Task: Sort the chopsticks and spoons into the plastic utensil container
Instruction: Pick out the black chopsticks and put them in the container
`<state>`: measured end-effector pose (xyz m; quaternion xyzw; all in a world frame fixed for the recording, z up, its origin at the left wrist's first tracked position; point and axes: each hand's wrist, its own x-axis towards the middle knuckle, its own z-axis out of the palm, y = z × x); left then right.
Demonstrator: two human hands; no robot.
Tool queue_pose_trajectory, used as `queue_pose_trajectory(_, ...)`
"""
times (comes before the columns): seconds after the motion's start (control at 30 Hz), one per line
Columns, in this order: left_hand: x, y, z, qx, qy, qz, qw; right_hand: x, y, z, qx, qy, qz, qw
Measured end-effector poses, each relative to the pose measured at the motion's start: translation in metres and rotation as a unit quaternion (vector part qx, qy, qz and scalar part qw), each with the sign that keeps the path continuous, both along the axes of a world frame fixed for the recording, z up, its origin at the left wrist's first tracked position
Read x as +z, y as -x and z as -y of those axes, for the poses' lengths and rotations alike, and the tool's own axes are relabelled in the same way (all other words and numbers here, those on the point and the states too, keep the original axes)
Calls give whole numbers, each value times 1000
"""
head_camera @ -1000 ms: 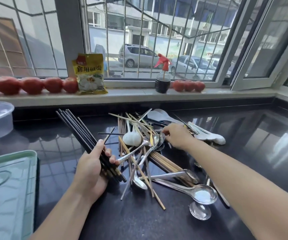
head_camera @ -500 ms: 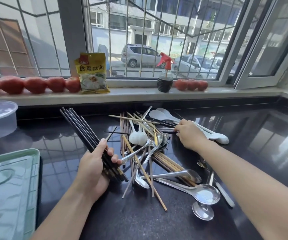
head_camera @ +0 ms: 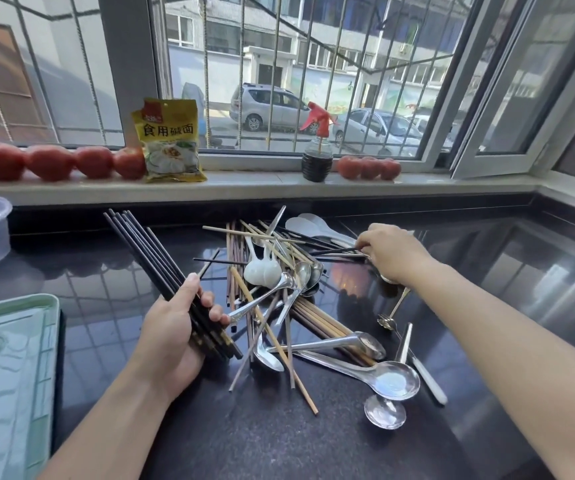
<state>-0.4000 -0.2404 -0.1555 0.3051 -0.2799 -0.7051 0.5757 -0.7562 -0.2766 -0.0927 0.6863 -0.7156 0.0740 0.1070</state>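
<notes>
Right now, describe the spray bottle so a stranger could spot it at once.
Look along the windowsill behind the dark counter. Between the yellow packet and three tomatoes stands the spray bottle: the only upright bottle, dark liquid, red trigger top.

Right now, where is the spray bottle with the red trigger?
In the head view the spray bottle stands upright on the windowsill, right of centre, between the yellow packet on its left and three tomatoes on its right.
</notes>
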Motion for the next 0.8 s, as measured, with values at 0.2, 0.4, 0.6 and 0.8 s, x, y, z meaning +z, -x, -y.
queue_pose_trajectory(0.2,-3,-2,2,-13,7,3,1000,14,22,-33,-85,62,58,993)
queue_pose_trajectory(0.4,3,0,-2,-20,27,34,999,26,-16,-51,59,127,183,973)
queue_pose_trajectory(0.6,15,1,-10,-108,52,40,992,56,-126,-46,360,157,-60,918)
queue_pose_trajectory(0.8,10,-8,-15,-202,69,23,977,46,-195,-10,410,163,-158,883)
